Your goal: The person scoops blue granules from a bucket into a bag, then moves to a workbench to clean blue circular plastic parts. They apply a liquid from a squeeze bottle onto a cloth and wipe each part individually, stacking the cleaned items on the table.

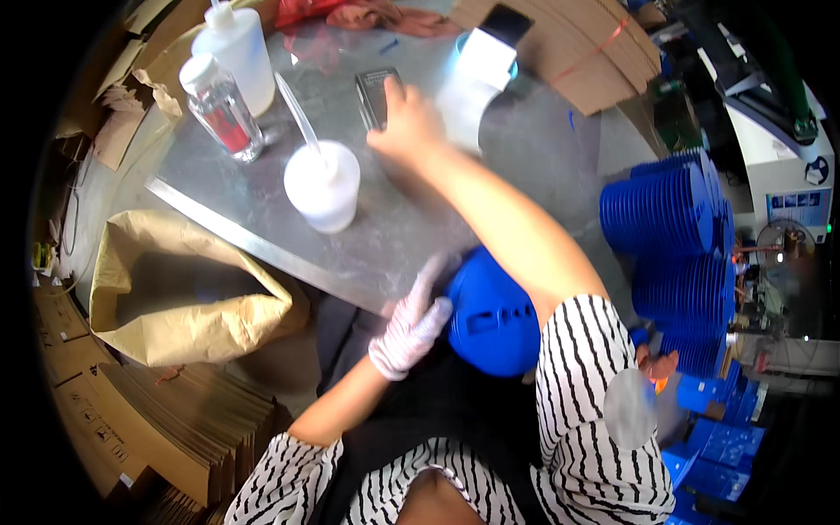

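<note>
My bare right hand (407, 127) reaches across the metal table, its thumb and fingers at the near right edge of a small dark rectangular object (374, 94), which looks like a phone or flat case. Close to my body, my left hand (411, 328) wears a whitish glove and rests on the left edge of a blue round plastic part (492, 319) with slots in it; its fingers are partly blurred. A white translucent bottle (322, 197) with a long thin spout stands left of my right hand. Behind it are a clear jar (223, 114) with red contents and a larger pump bottle (238, 52).
An open brown paper sack (188, 328) stands left of the metal table (254, 236). Tall stacks of blue round parts (661, 214) rise at the right. Flattened cardboard (577, 52) lies at the back right, near a white paper-like piece (472, 83). Another person's hand (656, 363) shows at the right.
</note>
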Demonstrator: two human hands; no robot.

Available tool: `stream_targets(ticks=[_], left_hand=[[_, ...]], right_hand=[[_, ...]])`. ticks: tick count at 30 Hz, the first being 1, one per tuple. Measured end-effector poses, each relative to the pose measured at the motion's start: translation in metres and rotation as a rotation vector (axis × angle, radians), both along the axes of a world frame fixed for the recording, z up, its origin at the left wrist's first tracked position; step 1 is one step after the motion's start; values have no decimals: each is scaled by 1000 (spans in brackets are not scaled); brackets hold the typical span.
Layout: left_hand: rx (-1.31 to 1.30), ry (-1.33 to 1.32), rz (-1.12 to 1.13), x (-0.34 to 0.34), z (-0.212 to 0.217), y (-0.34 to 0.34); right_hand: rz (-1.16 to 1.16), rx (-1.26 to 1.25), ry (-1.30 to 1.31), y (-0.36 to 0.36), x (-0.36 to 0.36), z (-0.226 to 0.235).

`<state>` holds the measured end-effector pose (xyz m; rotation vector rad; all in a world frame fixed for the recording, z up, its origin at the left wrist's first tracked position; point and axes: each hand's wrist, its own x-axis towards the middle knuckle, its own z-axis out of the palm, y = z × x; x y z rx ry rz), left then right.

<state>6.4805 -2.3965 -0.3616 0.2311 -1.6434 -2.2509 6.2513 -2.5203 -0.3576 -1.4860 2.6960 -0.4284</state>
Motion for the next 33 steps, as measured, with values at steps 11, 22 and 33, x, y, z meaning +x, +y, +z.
stream_targets(ticks=[11,22,33], left_hand=[[149,-97,-16,-11,11,21],[380,-45,224,32,47,37],[423,-96,499,137,38,14]], right_hand=[[-77,-741,-940,252,30,131],[-514,-1296,-745,416,141,67],[-273,-480,117,346,156,49]])
